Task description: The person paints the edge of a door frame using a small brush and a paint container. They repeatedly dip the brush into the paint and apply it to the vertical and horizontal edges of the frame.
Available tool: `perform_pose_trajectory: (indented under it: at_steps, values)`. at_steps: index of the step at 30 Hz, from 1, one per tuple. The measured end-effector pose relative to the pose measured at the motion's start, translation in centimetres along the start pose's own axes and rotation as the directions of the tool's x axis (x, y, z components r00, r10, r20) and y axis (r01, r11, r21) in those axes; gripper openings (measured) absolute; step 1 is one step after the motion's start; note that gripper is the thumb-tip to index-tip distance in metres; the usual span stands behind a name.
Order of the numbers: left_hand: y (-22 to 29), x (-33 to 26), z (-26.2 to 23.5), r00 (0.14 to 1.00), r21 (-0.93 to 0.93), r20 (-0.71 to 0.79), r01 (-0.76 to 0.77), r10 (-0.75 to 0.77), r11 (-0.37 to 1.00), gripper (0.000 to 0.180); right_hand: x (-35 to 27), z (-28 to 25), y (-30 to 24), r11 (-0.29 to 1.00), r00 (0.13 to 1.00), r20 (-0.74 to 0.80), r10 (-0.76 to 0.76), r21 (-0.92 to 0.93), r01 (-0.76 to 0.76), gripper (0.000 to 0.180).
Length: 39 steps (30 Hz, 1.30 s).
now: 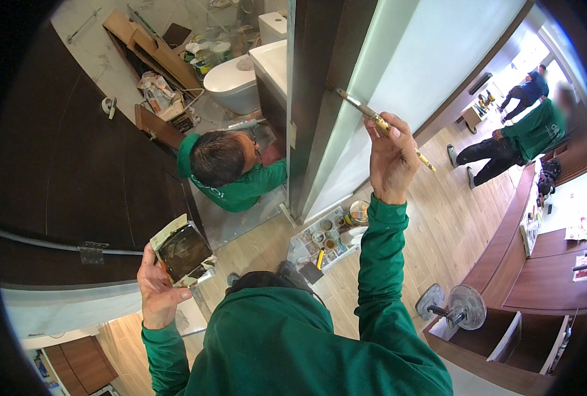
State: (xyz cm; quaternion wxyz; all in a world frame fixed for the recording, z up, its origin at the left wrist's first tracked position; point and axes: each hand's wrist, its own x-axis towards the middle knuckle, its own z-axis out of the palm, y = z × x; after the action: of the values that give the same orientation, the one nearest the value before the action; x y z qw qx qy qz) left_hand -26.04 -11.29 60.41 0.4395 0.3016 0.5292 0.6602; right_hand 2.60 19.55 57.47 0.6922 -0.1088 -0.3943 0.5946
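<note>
My left hand is closed around a small open container with a torn, pale rim and dark brown paint or stain inside. Held up beside the dark door frame, a thin paintbrush with a paint-spattered handle is pinched in my right hand. Its bristles point up and left at the frame's edge, next to the white wall. I cannot tell whether they touch the frame. The dark door stands open on the left, beyond the container.
A co-worker in green crouches in the bathroom doorway, close ahead. On the floor below my right arm lies a tray with paint pots and a yellow-handled tool. A fan stands by the wooden furniture. Another person in green stands far right.
</note>
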Motion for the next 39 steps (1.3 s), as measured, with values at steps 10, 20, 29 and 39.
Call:
perform_pose_trajectory:
  at_steps: [10, 20, 29, 39]
  values:
    - [0.0, 0.1, -0.1, 1.0, 0.016, 0.004, 0.022, -0.022, 1.0, 0.103, -0.9, -0.9, 0.7, 0.997, 0.998, -0.032, 0.047, -0.051, -0.049, 0.033]
    - [-0.1, 0.5, 0.1, 1.0, 0.011, -0.003, 0.017, -0.017, 1.0, 0.102, -1.3, -1.0, 0.6, 0.999, 0.999, -0.021, 0.035, -0.032, -0.036, 0.035]
    - [-0.2, 0.8, 0.0, 1.0, 0.032, 0.007, 0.014, -0.014, 0.999, 0.101, -1.3, -1.0, 1.0, 0.999, 0.999, -0.02, 0.035, -0.038, -0.036, 0.034]
    - [0.0, 0.8, 0.2, 1.0, 0.036, -0.001, 0.019, -0.019, 0.999, 0.101, -2.8, -2.7, 2.1, 0.994, 0.995, -0.043, 0.086, -0.057, -0.089, 0.032]
